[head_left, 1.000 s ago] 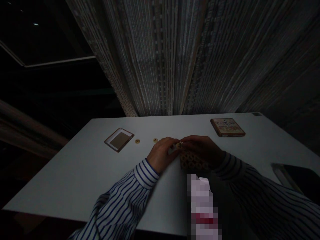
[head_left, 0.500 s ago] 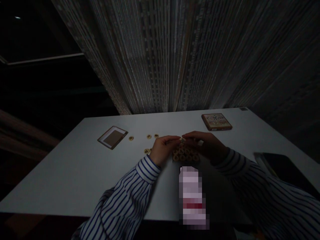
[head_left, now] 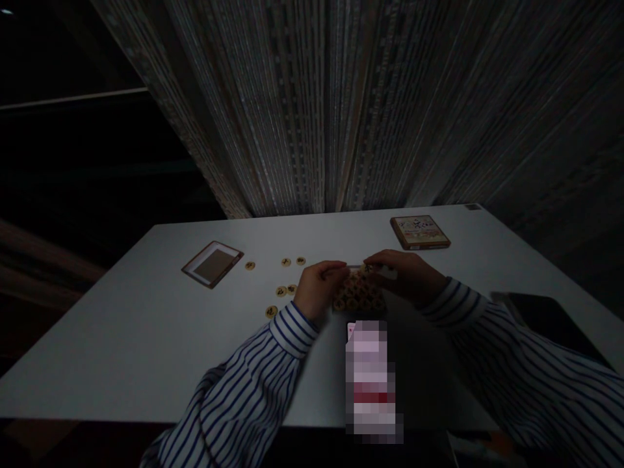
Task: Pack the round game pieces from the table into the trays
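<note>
A small box [head_left: 359, 311] packed with round Chinese chess pieces [head_left: 351, 303] lies on the white table in front of me. My left hand [head_left: 318, 285] is closed at the left side of this box, thumb and index finger at its far left corner. Between the thumb and fingers of my right hand [head_left: 407, 276] is a single Chinese chess piece [head_left: 368, 268], raised above the far part of the box. Several loose pieces [head_left: 281, 291] lie face up left of my left hand. Dim light blurs the characters on them.
A shallow open tray or lid [head_left: 213, 264] rests on the left. The flat printed box [head_left: 420, 233] is at the back right, and a dark flat object [head_left: 550, 322] lies near my right sleeve. A lit phone [head_left: 370, 380] is at the table's front edge. Curtains [head_left: 312, 117] hang behind the table.
The piece that was between both hands is now in my right hand alone, slightly to the right. My left hand has parted from it. The view has shifted a little.
</note>
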The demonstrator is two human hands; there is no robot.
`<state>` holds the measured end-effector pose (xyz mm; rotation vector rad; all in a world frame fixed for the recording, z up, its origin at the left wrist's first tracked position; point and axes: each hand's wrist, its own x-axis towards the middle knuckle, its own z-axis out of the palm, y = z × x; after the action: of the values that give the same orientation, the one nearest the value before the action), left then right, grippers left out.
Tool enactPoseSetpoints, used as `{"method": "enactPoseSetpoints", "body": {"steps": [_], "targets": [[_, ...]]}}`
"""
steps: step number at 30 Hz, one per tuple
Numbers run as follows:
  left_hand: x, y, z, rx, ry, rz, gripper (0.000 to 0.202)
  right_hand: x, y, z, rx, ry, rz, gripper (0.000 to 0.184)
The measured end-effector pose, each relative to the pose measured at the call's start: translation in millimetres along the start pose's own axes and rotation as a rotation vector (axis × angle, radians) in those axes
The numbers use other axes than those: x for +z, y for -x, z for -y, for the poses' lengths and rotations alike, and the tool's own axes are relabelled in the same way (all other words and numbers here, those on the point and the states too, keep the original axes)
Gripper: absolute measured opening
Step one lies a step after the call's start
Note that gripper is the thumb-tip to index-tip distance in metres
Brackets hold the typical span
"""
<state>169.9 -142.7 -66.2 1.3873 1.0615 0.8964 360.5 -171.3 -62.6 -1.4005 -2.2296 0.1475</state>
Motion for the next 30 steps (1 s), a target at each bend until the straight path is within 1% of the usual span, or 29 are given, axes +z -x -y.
{"method": "enactPoseSetpoints", "body": {"steps": [2,5,7,10,14,19,21,25,27,30], "targets": [[-6.0,-2,5,0.014,-0.061,-0.025,0.013,4,0,-9,0.078,0.049,0.075,0.025],[-14.7,-4,11,0.023,-0.139,-0.024,0.015,11,0,-22,0.159,0.109,0.182,0.026],[-19.3,-4,13,0.031,-0.170,-0.018,0.017,14,0,-29,0.169,0.123,0.238,0.027],[-24.1,-5,16,0.034,-0.174,-0.010,0.018,19,-2,-37,0.145,0.118,0.300,0.027],[-27.9,-5,19,0.034,-0.168,-0.011,0.019,22,-4,-42,0.135,0.124,0.318,0.025],[-30.4,-5,19,0.032,-0.154,-0.010,0.016,21,-5,-42,0.126,0.134,0.376,0.024],[-31.0,-5,19,0.032,-0.162,-0.010,0.017,22,-4,-43,0.145,0.139,0.377,0.026],[-32.4,-5,21,0.057,-0.192,-0.012,0.019,25,-1,-48,0.168,0.130,0.336,0.027],[-33.5,-5,22,0.070,-0.205,-0.015,0.018,28,0,-51,0.163,0.128,0.346,0.026],[-35.1,-5,22,0.053,-0.211,-0.026,0.018,30,1,-53,0.146,0.149,0.362,0.024]]}}
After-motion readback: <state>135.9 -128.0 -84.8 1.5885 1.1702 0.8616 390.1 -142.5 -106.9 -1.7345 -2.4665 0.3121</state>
